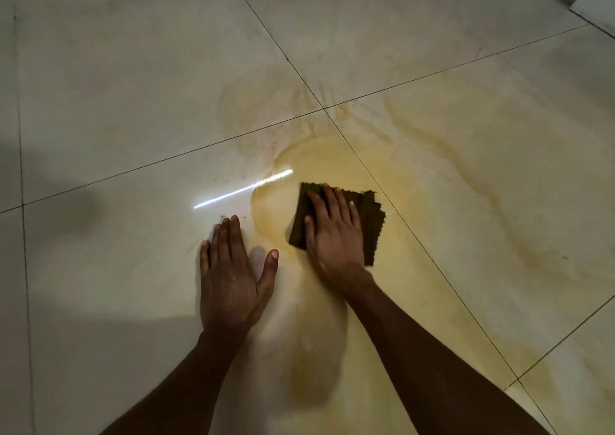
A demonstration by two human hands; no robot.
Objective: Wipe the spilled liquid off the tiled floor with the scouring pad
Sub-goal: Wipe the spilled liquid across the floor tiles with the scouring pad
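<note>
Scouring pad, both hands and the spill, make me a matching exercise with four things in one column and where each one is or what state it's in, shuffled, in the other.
Column one:
1. scouring pad
2. left hand
3. right hand
4. spilled liquid

Column two:
A. flat on bare tile, holding nothing
B. yellowish, spread over several tiles
C. dark green, lying flat in the puddle
D. pressing down on the pad with straight fingers

Pairs: 1-C, 2-A, 3-D, 4-B
</note>
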